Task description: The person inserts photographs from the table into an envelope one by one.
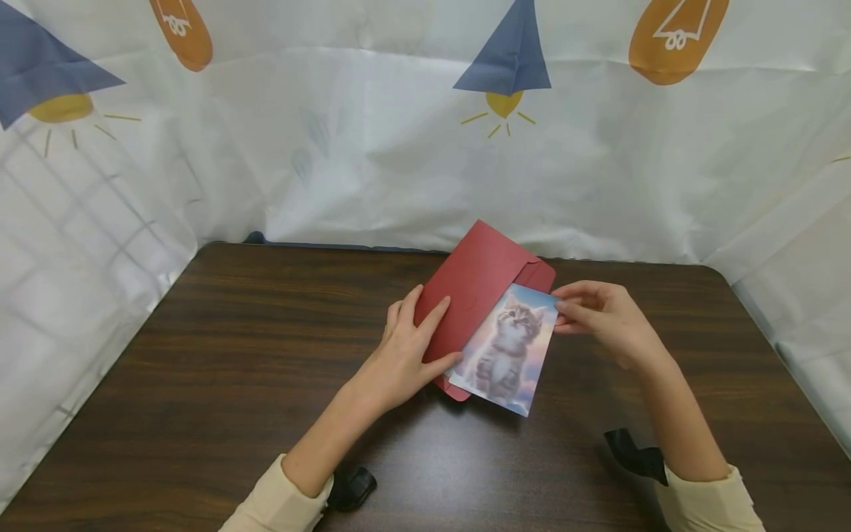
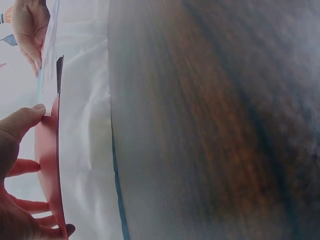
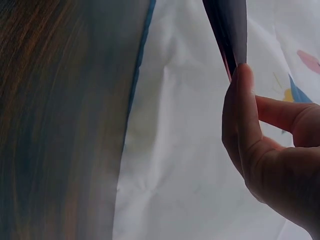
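A red envelope (image 1: 475,284) is tilted in the middle, raised above the table in the left wrist view. My left hand (image 1: 405,351) grips it, fingers spread over its front and thumb (image 2: 27,120) by the opening. One fingertip (image 2: 70,229) shows past the envelope's edge. A card with a fluffy kitten on a pastel sky (image 1: 508,351) sticks partly out of the open side; its inner edge is hidden. My right hand (image 1: 608,321) pinches the card's upper right corner between thumb and fingers. The right wrist view shows that pinch (image 3: 245,80) from below.
A dark wood-grain table (image 1: 233,369) spreads under both hands. White sheeting with lamp drawings (image 1: 372,148) hangs behind the table's far edge and along its sides. Black straps or mounts (image 1: 352,488) sit at both wrists, beside cream sleeves (image 1: 282,499).
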